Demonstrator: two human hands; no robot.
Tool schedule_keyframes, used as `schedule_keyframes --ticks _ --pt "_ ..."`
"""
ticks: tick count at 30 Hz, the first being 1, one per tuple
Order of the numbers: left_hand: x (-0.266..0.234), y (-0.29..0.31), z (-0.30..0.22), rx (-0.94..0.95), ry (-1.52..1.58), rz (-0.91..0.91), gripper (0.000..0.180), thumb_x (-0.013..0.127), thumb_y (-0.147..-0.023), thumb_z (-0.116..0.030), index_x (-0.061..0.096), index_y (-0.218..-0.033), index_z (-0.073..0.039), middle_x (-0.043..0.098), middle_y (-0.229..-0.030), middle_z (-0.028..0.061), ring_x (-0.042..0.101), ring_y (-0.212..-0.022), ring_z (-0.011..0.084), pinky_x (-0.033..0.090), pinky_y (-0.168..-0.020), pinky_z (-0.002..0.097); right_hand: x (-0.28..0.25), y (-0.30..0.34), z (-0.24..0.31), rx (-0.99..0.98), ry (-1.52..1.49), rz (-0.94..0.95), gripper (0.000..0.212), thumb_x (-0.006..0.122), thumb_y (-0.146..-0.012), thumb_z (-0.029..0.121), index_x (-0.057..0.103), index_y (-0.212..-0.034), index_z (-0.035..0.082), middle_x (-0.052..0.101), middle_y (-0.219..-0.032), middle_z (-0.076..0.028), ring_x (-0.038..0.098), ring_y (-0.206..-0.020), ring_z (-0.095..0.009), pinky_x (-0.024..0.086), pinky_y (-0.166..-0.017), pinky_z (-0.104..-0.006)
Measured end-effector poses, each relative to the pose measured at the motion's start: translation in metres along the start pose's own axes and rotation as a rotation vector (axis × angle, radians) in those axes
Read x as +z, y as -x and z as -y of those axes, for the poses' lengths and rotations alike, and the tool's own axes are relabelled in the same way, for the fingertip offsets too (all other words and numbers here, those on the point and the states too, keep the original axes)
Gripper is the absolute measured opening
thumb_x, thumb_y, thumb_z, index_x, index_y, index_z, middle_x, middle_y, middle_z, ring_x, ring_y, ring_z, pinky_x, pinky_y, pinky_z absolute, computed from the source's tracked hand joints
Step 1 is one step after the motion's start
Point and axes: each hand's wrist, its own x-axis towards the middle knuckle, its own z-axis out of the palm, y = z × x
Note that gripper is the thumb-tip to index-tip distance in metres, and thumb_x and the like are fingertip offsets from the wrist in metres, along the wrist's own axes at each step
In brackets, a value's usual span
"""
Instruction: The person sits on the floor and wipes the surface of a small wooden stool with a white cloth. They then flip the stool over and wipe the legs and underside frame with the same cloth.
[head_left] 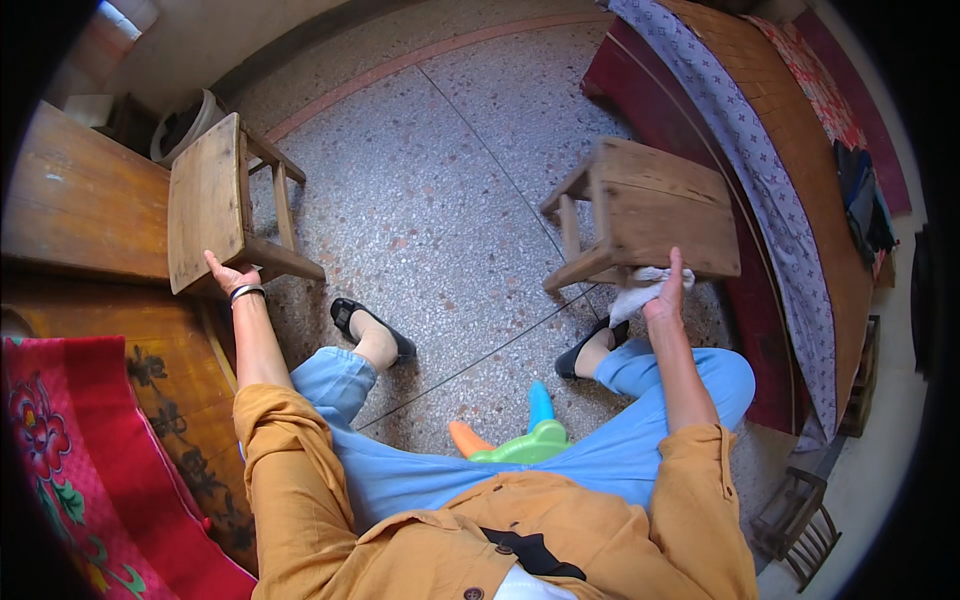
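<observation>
On my left, a wooden stool (207,205) stands beside the wooden furniture. My left hand (234,276) grips its near edge, thumb on top and the other fingers hidden below. Opposite it on my right is a second wooden stool (665,208), its legs pointing toward the middle. My right hand (668,295) is at that stool's near edge with a bunched white cloth (637,298) in its grasp. The thumb sticks up against the seat edge; the fingers are mostly hidden by the hand and cloth.
Between my legs shows a green plastic seat (525,445) with orange and blue legs. A wooden cabinet (90,200) and a red floral cloth (90,430) line the left side. Along the right runs a bed (800,200). A small wooden chair (797,520) is at the lower right.
</observation>
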Motion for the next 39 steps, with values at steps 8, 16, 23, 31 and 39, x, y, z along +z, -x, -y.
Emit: schedule_keyframes --ticks 8,16,23,31,39 --pt "0.023 0.101 0.048 0.691 -0.996 -0.296 0.102 0.065 -0.078 -0.033 0.001 -0.143 0.013 0.004 -0.147 0.0374 0.016 -0.137 0.0404 0.016 -0.113 0.0445 0.028 0.031 -0.016 0.222 0.315 0.316 0.061 0.075 -0.077 0.037 0.052 -0.124 0.005 0.06 -0.119 -0.01 0.058 -0.109 -0.024 0.046 -0.096 -0.0396" --pt "0.072 0.278 0.105 -0.479 -0.907 1.055 0.066 0.038 -0.097 -0.052 0.038 -0.14 -0.002 0.05 -0.131 0.0106 0.049 -0.119 0.0228 0.039 -0.097 0.0328 0.034 0.045 -0.012 -0.014 0.759 0.358 0.067 0.074 -0.078 0.043 0.052 -0.124 0.0 0.062 -0.116 -0.01 0.06 -0.104 -0.02 0.047 -0.091 -0.0351" --pt "0.072 0.33 0.122 -0.696 -0.818 0.979 0.071 0.029 -0.096 -0.06 0.046 -0.133 -0.002 0.057 -0.123 0.0112 0.056 -0.106 0.0176 0.044 -0.094 0.0322 0.064 0.098 -0.005 -0.881 1.09 0.558 0.067 0.074 -0.077 0.045 0.051 -0.13 0.011 0.054 -0.106 -0.015 0.058 -0.093 -0.031 0.049 -0.082 -0.0404" --pt "0.048 0.35 0.089 -0.685 -0.656 1.006 0.073 0.023 -0.096 -0.06 0.048 -0.131 -0.001 0.058 -0.122 0.0111 0.057 -0.108 0.0194 0.043 -0.098 0.0317 0.065 0.157 -0.052 -1.198 1.553 1.518 0.047 0.056 -0.081 0.061 0.063 -0.115 0.029 0.043 -0.133 -0.019 0.038 -0.127 -0.041 0.023 -0.107 -0.0611" --pt "0.019 0.315 0.128 -0.849 -0.499 0.892 0.063 0.034 -0.097 -0.054 0.045 -0.134 -0.004 0.053 -0.13 0.0105 0.054 -0.113 0.0219 0.042 -0.099 0.0345 0.199 0.037 -0.08 -1.202 1.711 0.839 0.047 0.053 -0.083 0.058 0.06 -0.122 0.033 0.035 -0.145 -0.017 0.032 -0.135 -0.036 0.019 -0.111 -0.0559"
